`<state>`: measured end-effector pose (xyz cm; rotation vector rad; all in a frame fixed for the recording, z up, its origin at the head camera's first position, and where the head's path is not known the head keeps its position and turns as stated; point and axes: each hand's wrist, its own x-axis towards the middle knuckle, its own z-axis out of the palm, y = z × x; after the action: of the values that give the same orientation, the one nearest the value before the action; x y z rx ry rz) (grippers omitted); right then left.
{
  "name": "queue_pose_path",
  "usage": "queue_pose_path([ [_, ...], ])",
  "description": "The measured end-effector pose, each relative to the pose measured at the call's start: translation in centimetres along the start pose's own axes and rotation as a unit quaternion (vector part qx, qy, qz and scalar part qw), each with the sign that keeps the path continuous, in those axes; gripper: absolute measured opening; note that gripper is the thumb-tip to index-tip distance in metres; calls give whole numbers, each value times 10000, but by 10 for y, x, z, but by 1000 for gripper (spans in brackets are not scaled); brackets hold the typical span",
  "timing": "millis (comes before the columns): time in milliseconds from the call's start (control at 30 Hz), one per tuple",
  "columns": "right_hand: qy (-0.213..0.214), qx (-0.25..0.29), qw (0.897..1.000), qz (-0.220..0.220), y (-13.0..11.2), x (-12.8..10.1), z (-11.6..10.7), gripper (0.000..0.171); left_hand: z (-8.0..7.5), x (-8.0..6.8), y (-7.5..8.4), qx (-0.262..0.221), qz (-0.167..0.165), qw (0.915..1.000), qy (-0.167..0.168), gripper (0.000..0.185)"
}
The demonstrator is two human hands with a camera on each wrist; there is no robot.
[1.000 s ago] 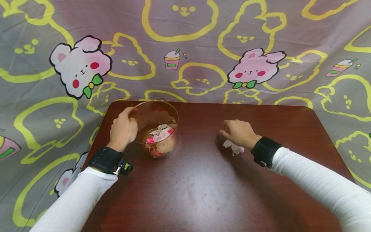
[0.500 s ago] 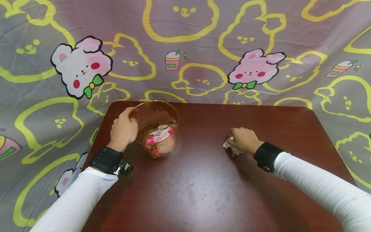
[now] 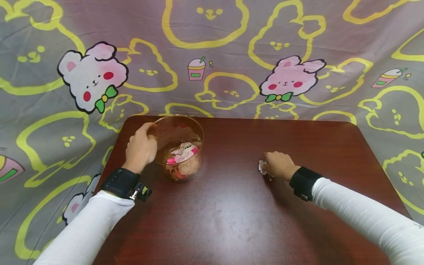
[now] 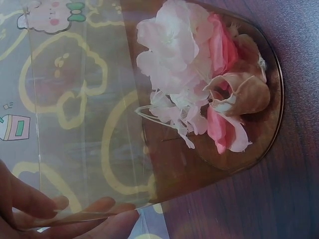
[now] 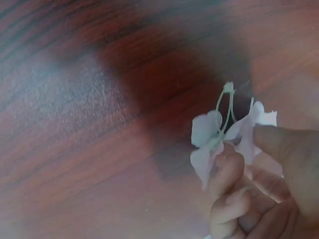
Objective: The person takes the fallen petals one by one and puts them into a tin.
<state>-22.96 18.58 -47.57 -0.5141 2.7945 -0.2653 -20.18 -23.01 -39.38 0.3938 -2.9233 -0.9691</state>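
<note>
My left hand (image 3: 141,147) grips the rim of a clear amber-tinted container (image 3: 175,129) on the table's left side, thumb and fingers on either side of its wall. Inside it, pale pink artificial flowers (image 4: 172,45) lie with deeper pink petals (image 4: 223,45) and a beige curled bloom (image 4: 239,94). Over the right half of the table, my right hand (image 3: 281,165) pinches a small white-pink artificial flower (image 5: 202,132) between thumb and fingers. Its thin pale green stems (image 5: 228,99) stick out past the fingertips; part of the flower is hidden by the hand.
The dark reddish-brown table (image 3: 225,206) has rounded far corners. Behind and beside it hangs a grey cloth (image 3: 228,59) printed with yellow outlines and cartoon rabbits. Each wrist wears a black strap (image 3: 304,183).
My right hand has come down toward me onto the flower lying on the table and now pinches it. The left hand and the container have stayed in place.
</note>
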Motion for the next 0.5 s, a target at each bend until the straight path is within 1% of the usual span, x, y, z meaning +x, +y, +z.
queue_pose_path([
  [100,-60,94,9999,-10,0,1,2,18,0,0,0,6,20,10000,25,46],
  [333,-42,123,9997,-221,-1,2,5,11,0,0,0,8,26,10000,64,45],
  [500,60,82,9996,-281,-2,3,5,5,1,0,-1,8,35,10000,83,45],
])
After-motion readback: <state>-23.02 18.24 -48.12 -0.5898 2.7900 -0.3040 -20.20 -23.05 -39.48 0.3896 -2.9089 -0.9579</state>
